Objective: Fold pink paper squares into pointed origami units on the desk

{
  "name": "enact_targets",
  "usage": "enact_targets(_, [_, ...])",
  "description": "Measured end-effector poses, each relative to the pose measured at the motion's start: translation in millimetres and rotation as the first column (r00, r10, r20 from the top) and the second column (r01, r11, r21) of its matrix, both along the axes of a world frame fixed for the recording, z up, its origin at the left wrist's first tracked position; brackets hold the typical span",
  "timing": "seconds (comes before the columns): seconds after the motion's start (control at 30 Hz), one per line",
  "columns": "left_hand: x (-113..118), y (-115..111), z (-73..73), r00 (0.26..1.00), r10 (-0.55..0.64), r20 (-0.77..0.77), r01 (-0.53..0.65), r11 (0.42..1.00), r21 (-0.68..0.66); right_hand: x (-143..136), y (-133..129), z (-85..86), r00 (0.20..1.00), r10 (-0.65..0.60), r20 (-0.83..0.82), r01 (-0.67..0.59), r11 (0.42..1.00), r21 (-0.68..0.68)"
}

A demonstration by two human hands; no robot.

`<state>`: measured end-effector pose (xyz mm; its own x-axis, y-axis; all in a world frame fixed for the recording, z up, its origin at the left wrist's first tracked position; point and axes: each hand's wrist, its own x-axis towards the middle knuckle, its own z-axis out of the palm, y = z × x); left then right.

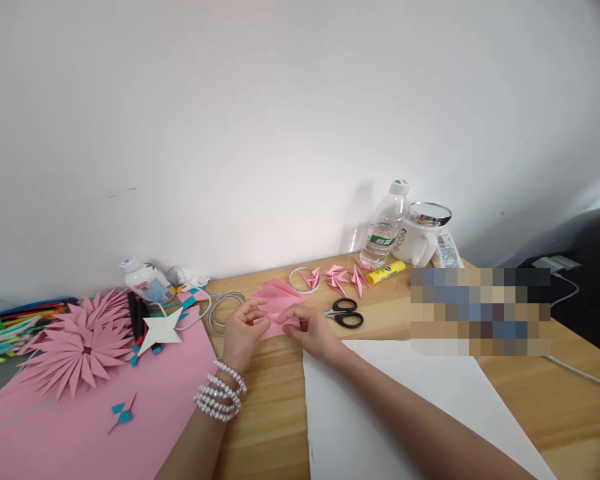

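Between my two hands is a piece of pink paper (277, 328), pinched at its left end by my left hand (247, 325) and at its right by my right hand (314, 330). Fingers and thumbs are pressed together on both sides. More pink paper (276, 293) lies on the table just beyond it. Pearl-like strands circle my left wrist. Black-handled scissors (347, 313) rest right of my right hand, blades partly hidden. Behind them lie several folded pink paper pieces (336, 280) and a yellow glue stick (386, 272).
A water bottle (383, 230) and a white mug (417, 233) stand at the back right. White sheet (370, 413) lies under my right forearm. Left, a pink sheet (165, 407) bears pink paper flowers (75, 360) and a white paper star (164, 330). A coiled cable (220, 313) sits behind my left hand.
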<state>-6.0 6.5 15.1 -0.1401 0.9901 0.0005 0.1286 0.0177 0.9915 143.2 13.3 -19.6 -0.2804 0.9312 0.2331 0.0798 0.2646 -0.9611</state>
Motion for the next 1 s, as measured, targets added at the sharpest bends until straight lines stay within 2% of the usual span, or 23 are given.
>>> enact_targets(0.13, [0.1,0.6,1.3,0.991,-0.021,0.129,0.029,0.998,-0.061,0.3,0.9,-0.2,0.999,-0.046,0.012,0.046,0.997,-0.060])
enact_targets(0.3, [1.8,0.9,2.2,0.950,-0.049,0.307,0.068,0.996,-0.053,1.5,2.3,2.5,0.997,-0.056,-0.055,0.050,0.993,-0.109])
enact_targets(0.43, [1.3,2.3,5.9,0.900,0.012,0.436,0.012,0.998,-0.053,3.9,5.2,0.8,0.993,-0.104,-0.057,0.096,0.987,-0.129])
enact_targets(0.53, [0.0,2.6,6.9,0.921,0.025,0.388,0.001,0.998,-0.068,4.7,6.9,-1.2,0.986,-0.113,-0.125,0.093,0.983,-0.158])
enact_targets(0.6, [0.3,1.4,5.7,0.950,-0.048,0.308,0.078,0.993,-0.085,4.3,7.1,-1.6,0.980,-0.078,-0.181,0.046,0.984,-0.173])
enact_targets(0.7, [2.6,-1.4,3.5,0.956,-0.166,0.244,0.203,0.970,-0.136,3.4,6.9,-1.4,0.972,-0.056,-0.227,0.016,0.985,-0.174])
enact_targets(0.87, [3.2,-3.2,2.3,0.955,-0.179,0.238,0.218,0.964,-0.151,2.9,8.6,-2.6,0.941,-0.041,-0.337,-0.011,0.989,-0.150])
enact_targets(1.0, [1.1,-2.9,2.4,0.943,-0.227,0.243,0.267,0.952,-0.149,2.4,9.5,-2.8,0.943,-0.058,-0.327,-0.006,0.981,-0.192])
